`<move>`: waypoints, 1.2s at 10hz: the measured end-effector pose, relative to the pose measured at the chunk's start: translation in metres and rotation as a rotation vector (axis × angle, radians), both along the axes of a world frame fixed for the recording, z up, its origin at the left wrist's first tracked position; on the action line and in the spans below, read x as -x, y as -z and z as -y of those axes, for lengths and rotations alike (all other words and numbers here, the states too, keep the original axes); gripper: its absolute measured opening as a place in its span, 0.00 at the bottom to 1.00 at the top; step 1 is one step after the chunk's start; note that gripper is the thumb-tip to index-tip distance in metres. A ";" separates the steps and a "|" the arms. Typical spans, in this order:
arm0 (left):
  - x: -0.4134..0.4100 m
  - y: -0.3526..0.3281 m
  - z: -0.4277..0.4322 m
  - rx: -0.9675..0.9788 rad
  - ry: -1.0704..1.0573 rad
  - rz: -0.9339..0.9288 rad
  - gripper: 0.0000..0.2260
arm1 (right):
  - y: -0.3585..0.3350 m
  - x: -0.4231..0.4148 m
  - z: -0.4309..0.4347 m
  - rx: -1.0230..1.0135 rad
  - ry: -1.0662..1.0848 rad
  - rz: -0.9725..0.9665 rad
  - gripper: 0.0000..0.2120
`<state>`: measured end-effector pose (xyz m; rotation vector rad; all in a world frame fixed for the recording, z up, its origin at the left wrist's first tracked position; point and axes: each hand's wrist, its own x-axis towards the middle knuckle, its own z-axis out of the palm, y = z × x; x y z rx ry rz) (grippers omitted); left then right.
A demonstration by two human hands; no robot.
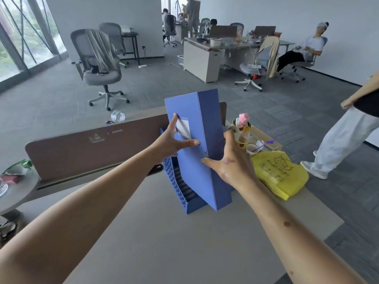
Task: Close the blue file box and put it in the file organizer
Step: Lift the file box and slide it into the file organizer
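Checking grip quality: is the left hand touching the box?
Touching. The head view shows the left hand pressed flat, fingers spread, on the box.

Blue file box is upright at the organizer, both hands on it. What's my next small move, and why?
Probably ease the blue file box down until it seats in the file organizer. It looks closed but leans, top well above the organizer; left hand presses its labelled face, right hand holds its narrow side.

Desk [164, 232]: file organizer [176, 186], yellow bag [281, 173].
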<state>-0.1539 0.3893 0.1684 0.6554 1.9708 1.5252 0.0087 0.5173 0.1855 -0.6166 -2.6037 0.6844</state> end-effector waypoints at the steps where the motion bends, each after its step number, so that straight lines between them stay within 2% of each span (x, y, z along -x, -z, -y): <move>1: 0.011 0.007 -0.002 -0.003 -0.014 -0.085 0.60 | 0.013 0.015 -0.003 0.024 -0.025 -0.033 0.31; 2: 0.022 0.018 -0.003 -0.007 0.004 -0.169 0.62 | 0.032 0.025 -0.004 0.019 -0.045 -0.080 0.31; 4: 0.033 0.048 -0.001 -0.073 -0.019 -0.216 0.57 | 0.084 0.041 0.000 0.164 -0.045 -0.162 0.35; 8: 0.035 0.087 0.001 0.028 -0.009 -0.396 0.57 | 0.157 0.051 0.012 0.445 0.017 -0.260 0.33; 12: 0.021 0.136 0.014 0.313 -0.120 -0.641 0.56 | 0.208 0.050 0.021 0.584 0.044 -0.208 0.32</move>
